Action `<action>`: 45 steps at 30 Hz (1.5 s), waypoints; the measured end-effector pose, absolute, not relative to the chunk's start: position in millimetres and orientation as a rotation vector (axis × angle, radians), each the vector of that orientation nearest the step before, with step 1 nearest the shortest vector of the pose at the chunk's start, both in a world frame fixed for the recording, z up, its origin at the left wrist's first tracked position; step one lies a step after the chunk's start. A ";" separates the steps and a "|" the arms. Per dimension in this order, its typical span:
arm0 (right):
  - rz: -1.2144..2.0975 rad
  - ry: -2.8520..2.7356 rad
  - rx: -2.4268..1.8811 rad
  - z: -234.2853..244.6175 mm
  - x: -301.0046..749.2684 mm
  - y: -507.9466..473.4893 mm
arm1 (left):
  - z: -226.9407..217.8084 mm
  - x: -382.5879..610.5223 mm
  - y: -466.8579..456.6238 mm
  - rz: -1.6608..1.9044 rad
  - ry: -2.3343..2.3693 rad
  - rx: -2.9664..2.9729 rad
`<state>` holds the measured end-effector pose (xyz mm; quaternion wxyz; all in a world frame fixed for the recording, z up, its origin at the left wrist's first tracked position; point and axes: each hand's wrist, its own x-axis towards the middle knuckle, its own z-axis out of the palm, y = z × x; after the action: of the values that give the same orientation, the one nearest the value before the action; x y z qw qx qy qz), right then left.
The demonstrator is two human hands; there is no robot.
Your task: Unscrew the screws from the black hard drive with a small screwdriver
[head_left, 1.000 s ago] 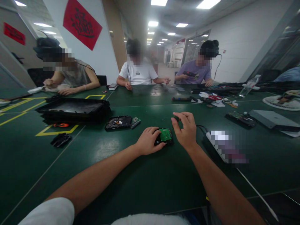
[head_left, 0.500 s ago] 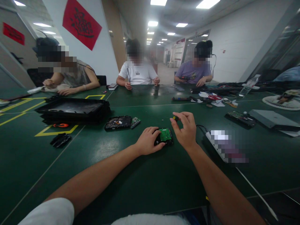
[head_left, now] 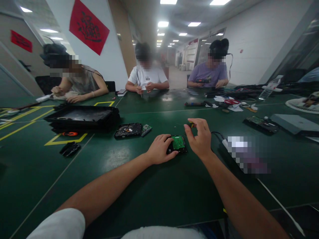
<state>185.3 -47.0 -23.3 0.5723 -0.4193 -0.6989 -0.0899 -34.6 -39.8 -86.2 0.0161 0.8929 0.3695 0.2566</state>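
Observation:
A hard drive [head_left: 179, 143] with a green circuit board facing up lies on the green table. My left hand [head_left: 159, 149] grips its left side, thumb along the near edge and fingers over the top. Just right of the drive and raised above it, my right hand [head_left: 199, 137] is closed on a small screwdriver [head_left: 191, 124]. Only a bit of its dark and yellow handle shows between thumb and fingers; its shaft is hard to make out. Beyond my left hand are a second, opened drive [head_left: 128, 130] and a loose circuit board [head_left: 146, 129].
Stacked black trays [head_left: 82, 116] stand at the left, near an orange-handled tool [head_left: 70, 133] and a black bundle [head_left: 70, 149]. To the right are a white power strip [head_left: 233, 154], partly blurred, another drive [head_left: 260, 124] and a grey box [head_left: 295, 124]. Three people sit across the table.
The view has shifted slightly, moving the table things rightward. My right hand's fingers have curled around the screwdriver differently, hiding more of its handle. My left hand stays on the drive.

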 end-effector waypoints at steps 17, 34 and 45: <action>-0.210 -1.643 -0.978 -20.6 187.6 -47.0 | -86.1 -33.8 -39.5 0.785 1.151 2.780; -0.135 -1.733 -0.941 -23.8 185.7 -46.8 | -86.5 -34.6 -38.6 0.795 1.159 2.770; -0.246 -1.660 -0.993 -22.7 185.9 -46.8 | -84.9 -34.0 -40.0 0.777 1.160 2.774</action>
<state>185.9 -46.8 -22.7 0.5612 -0.4215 -0.7047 -0.1042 -34.0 -40.0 -84.9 0.0178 0.8931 0.3734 0.2503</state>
